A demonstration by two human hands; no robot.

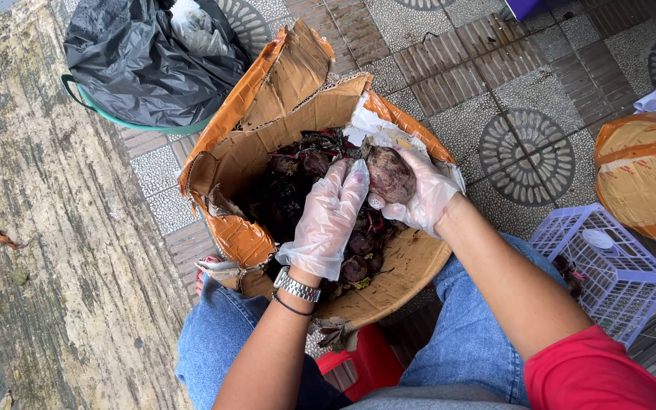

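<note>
Patterned paving tiles and a weathered concrete strip lie under a torn cardboard box [320, 197] heaped with dark beetroots, with a black-bagged bin beyond it and a lilac plastic basket [609, 273] well off to its right. The work looks to be at the picking-out step: over the box's far right rim, the gloved right hand [423, 197] curls its fingers around one beetroot [389, 173]. The gloved left hand [328, 220] reaches in above the box's middle, wrist bent down, its loosely spread fingers touching that beetroot without gripping; cleaning or turning it would call for a steady right-hand hold.

Outdoor market-style sorting spot: patterned paving tiles [525, 152] lying underfoot, torn cardboard box [267, 144] sitting centre, bin bag [146, 68] at 11 o'clock.
</note>
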